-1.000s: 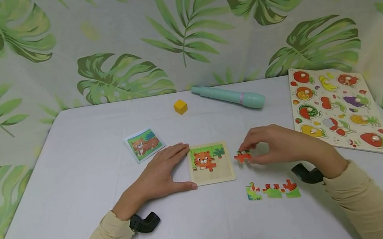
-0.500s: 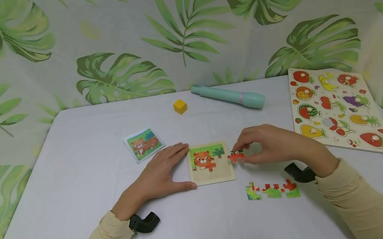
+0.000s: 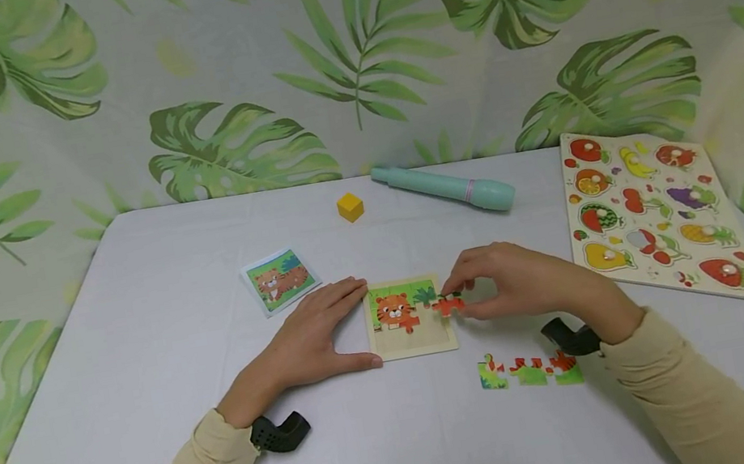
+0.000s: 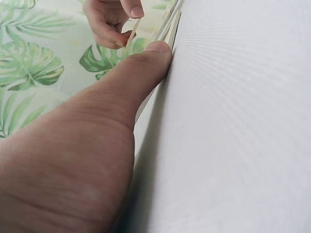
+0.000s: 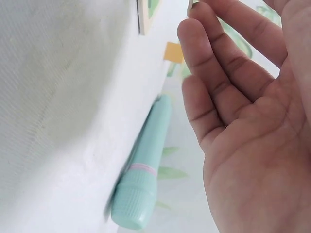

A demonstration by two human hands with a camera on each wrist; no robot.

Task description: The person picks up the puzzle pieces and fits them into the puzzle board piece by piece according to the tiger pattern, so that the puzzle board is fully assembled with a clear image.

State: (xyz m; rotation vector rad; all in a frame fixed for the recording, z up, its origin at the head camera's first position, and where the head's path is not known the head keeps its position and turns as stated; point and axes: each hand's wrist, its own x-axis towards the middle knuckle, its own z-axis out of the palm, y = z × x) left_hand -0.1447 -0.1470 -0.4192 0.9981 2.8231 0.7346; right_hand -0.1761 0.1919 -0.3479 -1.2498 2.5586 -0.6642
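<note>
A wooden puzzle tray (image 3: 392, 350) lies mid-table, partly filled with pieces forming a tiger's face (image 3: 394, 310) and green background. My left hand (image 3: 309, 339) rests flat at its left side, fingertips at the top left corner and thumb at the bottom left. Between thumb and fingers my right hand (image 3: 521, 281) pinches a red and green puzzle piece (image 3: 448, 304), held over the tray's right edge. In the left wrist view that piece (image 4: 132, 35) appears edge-on, raised off the tray. Several loose puzzle pieces (image 3: 532, 372) lie in a row at the lower right.
A tiger picture card (image 3: 282, 281) lies left of the tray. Behind are a yellow cube (image 3: 351, 207) and a mint-green toy microphone (image 3: 446, 187). A fruit peg-puzzle board (image 3: 658, 217) stands at the right. A leaf-print cloth (image 3: 240, 147) hangs at the table's back.
My right hand has carried the pinched puzzle piece leftward, from beside the tray to over its right edge. The left hand has stayed in place.
</note>
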